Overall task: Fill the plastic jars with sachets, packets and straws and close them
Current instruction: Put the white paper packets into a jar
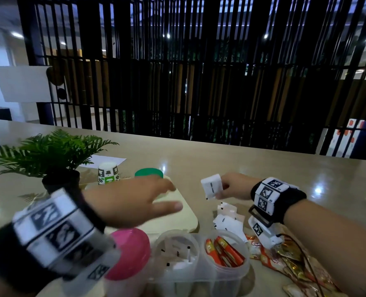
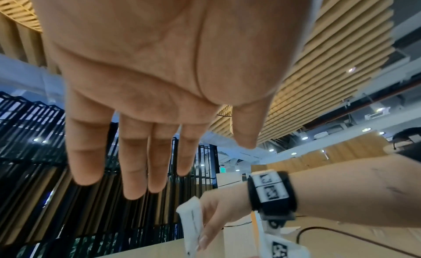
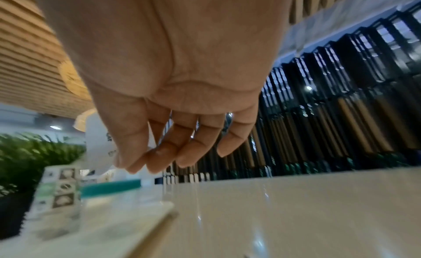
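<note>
While pinched: sachets [image 1: 212,186] between fingers [image 3: 159,159]

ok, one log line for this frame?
left hand: open, empty, above cream tray | right hand: pinching white paper sachets | clear plastic jars: uncapped

Lighting: dim indoor scene with a cool cast; you work under small ceiling spots, seen as white points behind the dark slatted screen [image 1: 199,71].

Glare: those spots reflect as soft white patches on the glossy surface [image 1: 263,168].

Blur: in the head view your left hand [image 1: 130,202] and its wristband [image 1: 55,232] are smeared by motion; your right hand [image 1: 233,186] and the white sachets [image 1: 212,186] it holds stay fairly sharp. In the right wrist view the paper cup [image 3: 59,190] and plant [image 3: 34,150] are blurred and soft.

Distortion: wide-angle bending curves the screen bars and the surface edge toward the frame borders; both palms loom oversized in the wrist views.
</note>
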Available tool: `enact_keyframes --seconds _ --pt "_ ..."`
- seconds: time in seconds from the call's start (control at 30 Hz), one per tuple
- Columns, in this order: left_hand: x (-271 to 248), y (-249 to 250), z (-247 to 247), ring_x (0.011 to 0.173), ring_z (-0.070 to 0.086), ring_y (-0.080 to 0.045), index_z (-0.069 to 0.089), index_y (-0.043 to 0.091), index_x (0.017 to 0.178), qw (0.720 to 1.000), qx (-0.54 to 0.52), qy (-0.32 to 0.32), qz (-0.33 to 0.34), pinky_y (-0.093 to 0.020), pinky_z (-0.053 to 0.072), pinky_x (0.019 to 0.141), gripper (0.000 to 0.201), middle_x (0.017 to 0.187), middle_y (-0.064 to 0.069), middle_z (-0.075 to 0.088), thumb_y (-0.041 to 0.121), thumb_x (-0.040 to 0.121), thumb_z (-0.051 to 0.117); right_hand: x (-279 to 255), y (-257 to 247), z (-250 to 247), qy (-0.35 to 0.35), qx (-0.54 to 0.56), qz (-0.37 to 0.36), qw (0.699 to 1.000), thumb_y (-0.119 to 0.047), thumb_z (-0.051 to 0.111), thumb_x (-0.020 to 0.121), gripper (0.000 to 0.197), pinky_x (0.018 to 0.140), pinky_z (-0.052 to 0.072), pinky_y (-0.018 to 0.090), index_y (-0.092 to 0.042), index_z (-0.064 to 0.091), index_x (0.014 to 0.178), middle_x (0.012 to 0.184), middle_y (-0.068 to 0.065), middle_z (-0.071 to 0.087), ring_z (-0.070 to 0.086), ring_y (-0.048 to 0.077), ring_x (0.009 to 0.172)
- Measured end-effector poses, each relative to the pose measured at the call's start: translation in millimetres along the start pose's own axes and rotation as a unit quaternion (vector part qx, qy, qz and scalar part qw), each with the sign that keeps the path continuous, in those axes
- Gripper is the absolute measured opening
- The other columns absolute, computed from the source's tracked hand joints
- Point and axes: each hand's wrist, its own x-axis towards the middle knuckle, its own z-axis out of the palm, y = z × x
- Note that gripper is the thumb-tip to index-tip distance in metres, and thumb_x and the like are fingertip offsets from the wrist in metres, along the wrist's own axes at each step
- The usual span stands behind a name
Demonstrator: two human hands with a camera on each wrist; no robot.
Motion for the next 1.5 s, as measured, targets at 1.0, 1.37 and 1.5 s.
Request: enact_keyframes --seconds 1.0,1.37,1.5 --pt "22.2 9.0 15.4 0.065 0.068 -0.012 0.050 0.029 0.091 0.993 -0.106 0.054 -0.019 -0.038 0.054 0.071 0.009 0.078 -0.001 0.072 0.020 0.094 0.050 -14.9 -1.9 35.3 -0.072 -0.206 -0.001 0.976 -0.029 0.073 0.080 0.029 0.071 0.040 0.028 -0.010 0.059 0.098 0.099 0.004 0.056 0.050 0.019 0.085" --pt "19.1 23.1 28.5 0.054 0.063 -0.002 0.048 0.023 0.098 0.977 -0.193 0.085 -0.023 -0.033 0.050 0.061 0.008 0.073 -0.001 0.071 0.016 0.099 0.043 -73.2 -44.2 -33.6 0.048 0.220 -0.099 0.969 -0.019 0.064 0.089 0.012 0.050 0.040 0.020 -0.011 0.057 0.084 0.067 -0.001 0.058 0.051 0.007 0.051" --pt "17.2 29.2 31.0 0.059 0.066 -0.004 0.047 0.016 0.099 0.956 -0.272 0.110 -0.017 -0.033 0.052 0.061 0.003 0.077 -0.006 0.072 0.014 0.099 0.044 -84.8 -67.8 -21.9 -0.062 0.326 -0.099 0.938 -0.009 0.061 0.091 0.010 0.047 0.047 0.017 -0.012 0.052 0.086 0.074 0.004 0.064 0.060 0.008 0.050"
